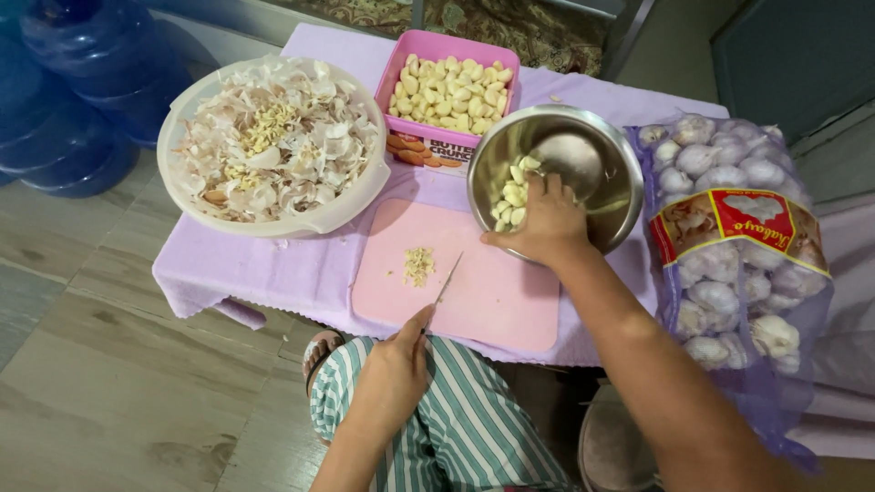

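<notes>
Reaching into the steel bowl (583, 159), your right hand (545, 223) curls over its near rim, fingers bent down among the peeled cloves (510, 196) heaped on that side; whether the grip has closed on a clove cannot be told, the fingertips being hidden.

Head view, left side: your left hand (401, 351) is clenched on a knife (447, 278), blade angled up and away, tip resting on the pink cutting board (492, 292). Forearm comes up from your lap, wrist straight. Parked there, the knife stays clear of the reaching arm.

Small pile of trimmings (418, 266) lies on the board, left of the blade.

Worktop (273, 264) layout: skins bowl (273, 146) far left, pink tub (451, 87) of finished cloves behind, mesh sack (738, 264) of whole bulbs at right. Each sits within arm's reach of the board.
</notes>
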